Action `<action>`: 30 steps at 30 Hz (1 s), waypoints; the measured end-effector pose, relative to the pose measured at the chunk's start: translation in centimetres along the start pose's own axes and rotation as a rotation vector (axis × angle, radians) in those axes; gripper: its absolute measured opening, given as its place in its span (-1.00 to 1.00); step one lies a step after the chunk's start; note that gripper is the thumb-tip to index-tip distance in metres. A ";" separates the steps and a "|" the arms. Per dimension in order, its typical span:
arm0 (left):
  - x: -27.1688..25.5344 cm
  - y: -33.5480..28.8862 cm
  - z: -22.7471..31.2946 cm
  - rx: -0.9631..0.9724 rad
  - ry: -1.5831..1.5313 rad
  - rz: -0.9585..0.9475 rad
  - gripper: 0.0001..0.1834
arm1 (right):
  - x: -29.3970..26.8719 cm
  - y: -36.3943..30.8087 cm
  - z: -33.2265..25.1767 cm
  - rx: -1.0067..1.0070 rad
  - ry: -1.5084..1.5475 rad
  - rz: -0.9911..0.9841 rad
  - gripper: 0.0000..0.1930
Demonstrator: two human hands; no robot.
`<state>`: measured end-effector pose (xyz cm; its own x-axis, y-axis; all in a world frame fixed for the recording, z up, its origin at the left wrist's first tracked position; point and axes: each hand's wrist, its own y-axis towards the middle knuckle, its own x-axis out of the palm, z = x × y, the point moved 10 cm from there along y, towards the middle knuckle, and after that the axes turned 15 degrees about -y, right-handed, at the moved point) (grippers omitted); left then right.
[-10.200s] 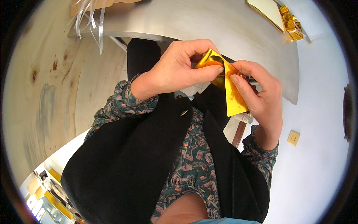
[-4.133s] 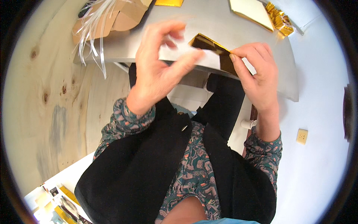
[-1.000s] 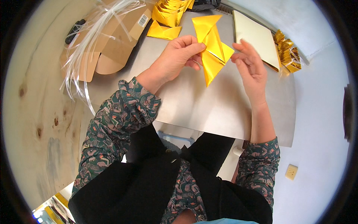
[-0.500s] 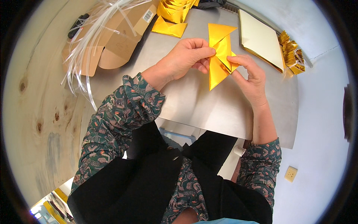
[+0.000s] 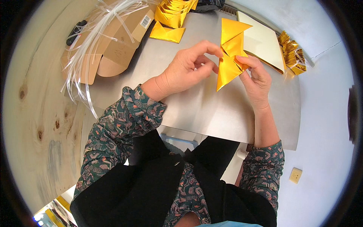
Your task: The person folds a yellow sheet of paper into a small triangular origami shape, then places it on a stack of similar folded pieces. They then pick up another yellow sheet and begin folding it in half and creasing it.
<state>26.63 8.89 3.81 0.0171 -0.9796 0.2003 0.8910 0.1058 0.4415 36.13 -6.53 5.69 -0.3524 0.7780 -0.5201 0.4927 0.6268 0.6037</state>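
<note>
My right hand point(image 5: 257, 80) pinches a shiny gold sheet of folded paper point(image 5: 231, 48) between thumb and fingers at its right side. The paper is held above the metal table, with pointed corners at top and bottom and crossing folds in the middle. At its left edge is my left hand point(image 5: 189, 69), thumb and index finger apart. The left index fingertip is at the paper's edge; whether it touches I cannot tell. A separate folded gold piece point(image 5: 166, 33) lies at the back of the table, in front of a stack of similar gold pieces point(image 5: 172, 14).
A pad of cream sheets point(image 5: 261, 38) lies at the back right beside bundled gold folded pieces point(image 5: 293, 55). At the left, white plastic strips point(image 5: 89, 49) drape over an open cardboard box point(image 5: 119, 45). The metal table's point(image 5: 196, 109) near edge curves before my lap. A wall stands right.
My left thumb and fingers have let go of the gold paper and spread apart. The right hand has kept its hold, and the paper has shifted slightly right and tilted.
</note>
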 end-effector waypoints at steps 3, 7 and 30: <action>0.5 -0.2 0.6 0.092 0.227 -0.054 -0.71 | 0.0 0.0 -0.1 -0.008 0.001 -0.006 -0.65; 0.2 -0.2 0.8 0.131 0.292 -0.033 -0.73 | 0.1 0.1 -0.2 -0.008 -0.002 -0.004 -0.65; 0.0 0.0 0.7 0.129 0.259 -0.002 -0.83 | 0.9 0.1 -0.1 0.044 0.098 -0.052 -0.72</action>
<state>26.30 9.01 4.42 0.1458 -0.9890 -0.0237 0.8262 0.1086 0.5527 35.77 -5.78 5.33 -0.4532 0.7463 -0.4875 0.5056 0.6656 0.5490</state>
